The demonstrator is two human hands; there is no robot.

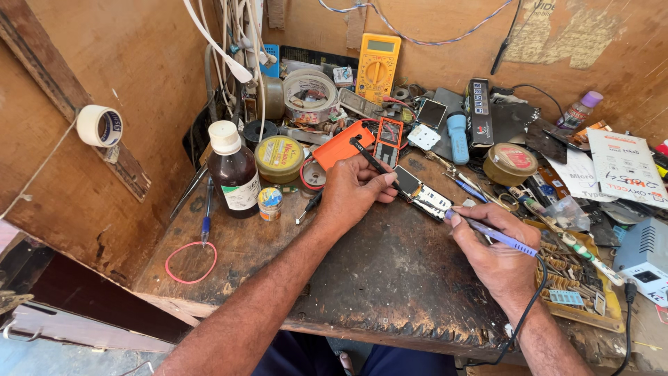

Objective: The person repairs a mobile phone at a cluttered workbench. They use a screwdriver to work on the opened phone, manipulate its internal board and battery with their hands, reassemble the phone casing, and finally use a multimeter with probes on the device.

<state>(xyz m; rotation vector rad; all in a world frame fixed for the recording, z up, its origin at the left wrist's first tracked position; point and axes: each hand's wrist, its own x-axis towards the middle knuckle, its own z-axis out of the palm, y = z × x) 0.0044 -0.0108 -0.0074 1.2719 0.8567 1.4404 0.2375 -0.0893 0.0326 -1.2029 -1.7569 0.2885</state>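
Observation:
My left hand (pixel 355 191) pinches a thin black tool (pixel 369 157), perhaps tweezers, and rests beside a small opened phone circuit board (pixel 424 195) lying on the worn wooden bench (pixel 376 278). My right hand (pixel 497 254) grips a blue-handled soldering iron (pixel 494 235) like a pen. Its tip touches the right end of the board. The iron's black cord (pixel 525 313) runs down past my wrist.
An orange phone shell (pixel 341 145), yellow multimeter (pixel 378 66), brown bottle (pixel 233 170), round tins (pixel 279 158), tape rolls (pixel 309 94) and a blue torch (pixel 457 138) crowd the back. Loose parts and a grey power unit (pixel 643 257) lie right. A pink rubber band (pixel 191 262) lies left.

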